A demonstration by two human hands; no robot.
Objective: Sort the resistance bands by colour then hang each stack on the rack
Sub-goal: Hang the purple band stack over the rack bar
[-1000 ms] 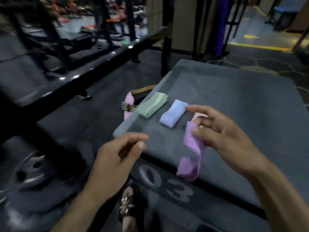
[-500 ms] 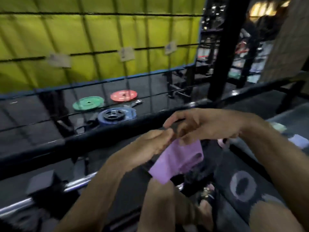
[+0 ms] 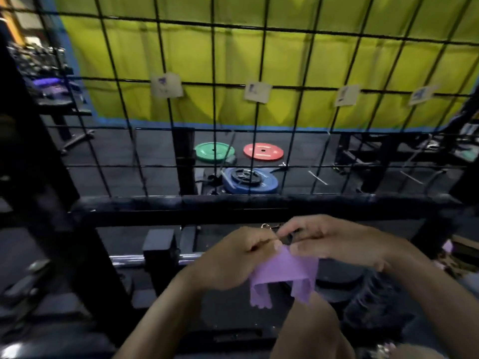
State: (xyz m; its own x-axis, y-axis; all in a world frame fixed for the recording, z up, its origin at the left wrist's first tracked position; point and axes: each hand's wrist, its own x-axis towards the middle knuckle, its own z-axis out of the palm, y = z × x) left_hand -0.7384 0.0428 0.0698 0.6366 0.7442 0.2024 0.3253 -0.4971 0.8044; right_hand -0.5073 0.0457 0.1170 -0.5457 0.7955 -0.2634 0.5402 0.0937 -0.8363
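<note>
Beyond the hands, a black wire grid rack [image 3: 259, 86] with four small paper tags clipped to it stands in front of a yellow curtain [image 3: 207, 58], with green [image 3: 214, 152], red [image 3: 263, 151] and blue weight plates [image 3: 250, 180] on the far floor and a thick black bar [image 3: 233, 207] crossing between the rack and the hands. Near centre, the left hand [image 3: 234, 257] and right hand [image 3: 337, 242] meet fingertip to fingertip, both pinching the top edge of a purple resistance band [image 3: 283, 273], which drapes down below them beside a small metal clip [image 3: 269, 227].
</note>
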